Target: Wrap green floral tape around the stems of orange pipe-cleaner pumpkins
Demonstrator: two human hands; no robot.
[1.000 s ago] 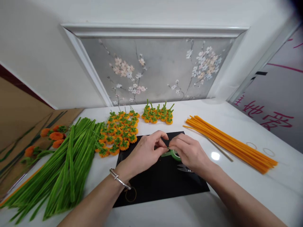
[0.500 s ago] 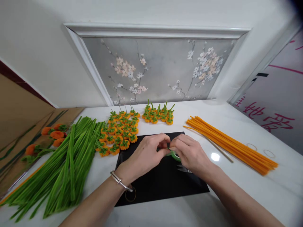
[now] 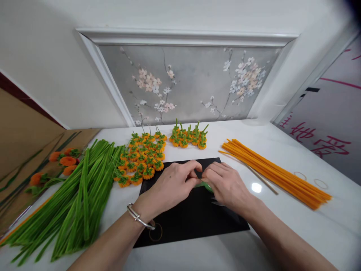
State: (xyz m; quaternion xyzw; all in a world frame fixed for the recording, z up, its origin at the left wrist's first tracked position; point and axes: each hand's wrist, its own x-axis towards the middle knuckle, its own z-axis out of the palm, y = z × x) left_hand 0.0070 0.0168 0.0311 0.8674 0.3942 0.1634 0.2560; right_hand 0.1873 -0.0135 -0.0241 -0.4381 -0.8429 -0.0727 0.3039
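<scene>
Above a black mat (image 3: 191, 218), my left hand (image 3: 176, 182) and my right hand (image 3: 225, 180) meet with fingertips close together. A strip of green tape (image 3: 200, 184) runs between them, and the left thumb and forefinger pinch its end. Partly hidden under the right fingers is the green tape roll (image 3: 208, 188). My right fingers are closed in a pinch; what sits inside them is covered. Scissors (image 3: 217, 202) lie on the mat below the right hand, mostly hidden by it.
Orange pipe-cleaner flowers with green leaves (image 3: 142, 158) stand behind the mat, beside a second flower group (image 3: 188, 136). Green pipe cleaners (image 3: 81, 192) are heaped at left, orange ones (image 3: 270, 171) at right near a thin stick (image 3: 262, 178). A rubber band (image 3: 155, 232) lies near my left wrist.
My left hand and wrist have shifted slightly left and down. The right hand has turned a little and covers more of the tape roll and scissors.
</scene>
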